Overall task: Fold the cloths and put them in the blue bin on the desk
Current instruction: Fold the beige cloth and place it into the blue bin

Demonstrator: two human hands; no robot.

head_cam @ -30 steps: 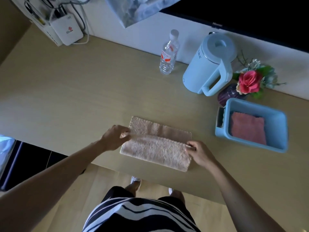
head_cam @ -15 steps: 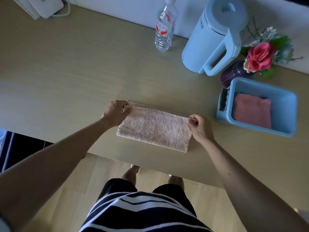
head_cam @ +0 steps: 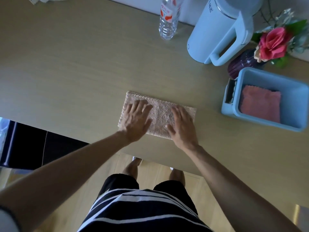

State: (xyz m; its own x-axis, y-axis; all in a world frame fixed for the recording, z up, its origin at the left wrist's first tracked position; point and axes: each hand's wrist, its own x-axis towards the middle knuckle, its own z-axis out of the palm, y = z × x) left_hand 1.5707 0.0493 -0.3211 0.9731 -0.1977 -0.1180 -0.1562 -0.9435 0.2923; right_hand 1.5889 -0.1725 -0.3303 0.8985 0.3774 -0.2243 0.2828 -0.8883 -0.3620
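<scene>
I see both palms flat on the beige cloth (head_cam: 158,114), which lies folded into a long strip near the front edge of the desk (head_cam: 75,72). The left hand (head_cam: 135,121) rests on its left half with fingers spread, gripping nothing; the right hand (head_cam: 183,126) lies on its right half, fingers extended and close together, also flat. Over to the right sits the blue bin (head_cam: 299,104), well apart from the cloth, and inside it I see a folded pink cloth (head_cam: 260,106) lying flat on the bottom. Just beyond the bin stands a dark purple vase (head_cam: 240,64) holding a pink rose. Further back there's a pale blue kettle (head_cam: 217,30), and left of it a clear water bottle (head_cam: 168,22), upright.
</scene>
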